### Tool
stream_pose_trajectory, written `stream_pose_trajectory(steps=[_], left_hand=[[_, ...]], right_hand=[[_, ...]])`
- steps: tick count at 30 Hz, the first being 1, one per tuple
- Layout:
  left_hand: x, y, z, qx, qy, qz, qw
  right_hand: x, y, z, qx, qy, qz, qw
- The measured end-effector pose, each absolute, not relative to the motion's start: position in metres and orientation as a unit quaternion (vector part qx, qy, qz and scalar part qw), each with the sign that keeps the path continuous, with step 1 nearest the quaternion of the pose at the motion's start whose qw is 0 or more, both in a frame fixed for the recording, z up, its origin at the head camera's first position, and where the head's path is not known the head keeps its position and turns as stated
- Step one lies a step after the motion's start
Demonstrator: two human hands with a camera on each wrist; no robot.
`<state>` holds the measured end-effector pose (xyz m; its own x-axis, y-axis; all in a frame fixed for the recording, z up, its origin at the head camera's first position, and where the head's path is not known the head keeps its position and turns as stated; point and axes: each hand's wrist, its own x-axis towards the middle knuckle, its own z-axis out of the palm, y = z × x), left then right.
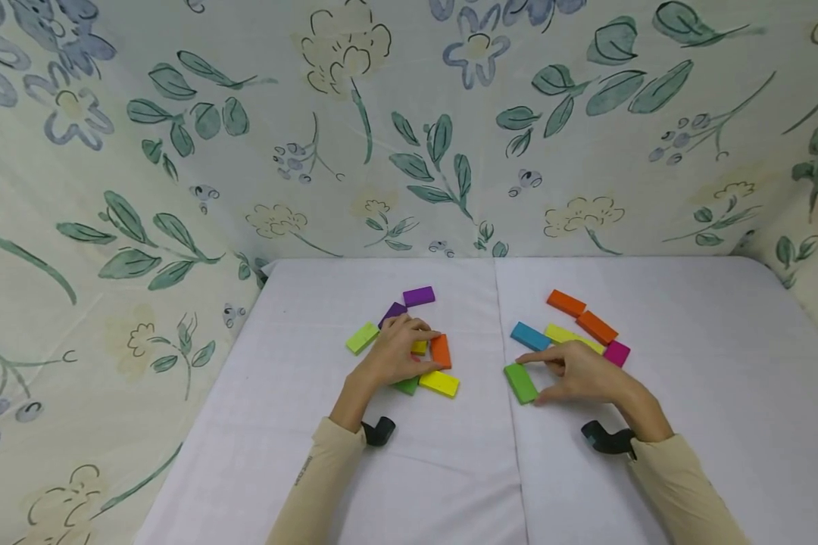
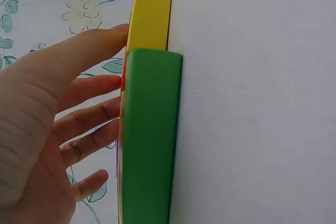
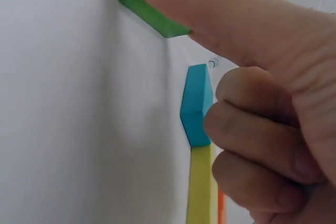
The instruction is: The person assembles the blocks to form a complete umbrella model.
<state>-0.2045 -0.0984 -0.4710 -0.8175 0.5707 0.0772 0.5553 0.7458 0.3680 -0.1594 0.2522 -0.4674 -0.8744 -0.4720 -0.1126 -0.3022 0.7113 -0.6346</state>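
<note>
My left hand (image 1: pixel 397 350) reaches over the left group of blocks, thumb and index finger at the two ends of an orange block (image 1: pixel 441 352). A bright yellow block (image 1: pixel 439 384) lies just in front of it, and a dark green block (image 2: pixel 152 135) shows large in the left wrist view, partly under the hand in the head view. My right hand (image 1: pixel 582 372) pinches a light green block (image 1: pixel 521 384) by its ends between thumb and index finger. Its other fingers are curled in the right wrist view, beside a blue block (image 3: pixel 197 103).
Purple blocks (image 1: pixel 419 296) and a lime block (image 1: pixel 362 338) lie around the left hand. Beyond the right hand are a pale yellow block (image 1: pixel 566 335), orange blocks (image 1: pixel 596 327) and a magenta block (image 1: pixel 616 353). A white cloth (image 1: pixel 450 477) with a lengthwise crease covers the table.
</note>
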Motion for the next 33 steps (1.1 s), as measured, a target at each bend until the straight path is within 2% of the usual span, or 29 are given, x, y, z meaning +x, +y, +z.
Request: stream_pose_trajectory(steps=[12, 20, 33], left_hand=[[-0.209, -0.094, -0.480, 0.315, 0.930, 0.187, -0.010], [-0.212, -0.089, -0.479, 0.319, 0.928, 0.190, -0.009], [-0.241, -0.053, -0.465, 0.359, 0.924, 0.131, -0.001]], right_hand=[[-0.158, 0.235, -0.475, -0.199, 0.914, -0.338, 0.105], [-0.157, 0.220, -0.477, -0.207, 0.909, -0.348, 0.095], [-0.155, 0.204, -0.484, -0.203, 0.902, -0.368, 0.097]])
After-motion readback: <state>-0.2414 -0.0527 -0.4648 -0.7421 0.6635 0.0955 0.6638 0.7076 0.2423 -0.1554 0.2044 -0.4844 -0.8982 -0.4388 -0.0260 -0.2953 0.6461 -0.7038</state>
